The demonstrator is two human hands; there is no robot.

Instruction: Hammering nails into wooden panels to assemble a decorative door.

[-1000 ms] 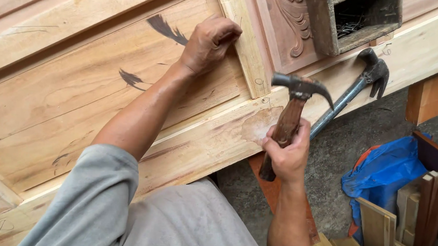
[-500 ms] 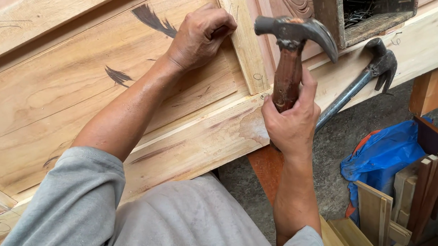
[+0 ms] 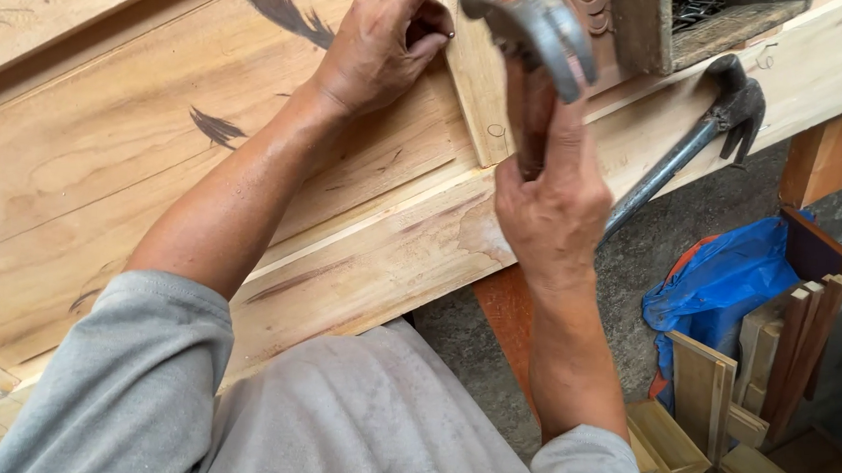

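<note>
My right hand grips the wooden handle of a claw hammer, its metal head raised near the top of the view. My left hand rests on a pale wooden door panel, fingers pinched at the inner edge of a wooden moulding strip; whatever they pinch is too small to make out. The hammer head hangs just right of those fingers, above the strip.
A second claw hammer with a metal shaft lies on the door's lower rail. A carved wood piece sits at the top edge. Below right on the grey floor are a blue plastic sack and several wood offcuts.
My right hand has lifted the hammer up and leftward, from beside the door's edge to over the moulding strip. My left hand stayed pinched at the strip.
</note>
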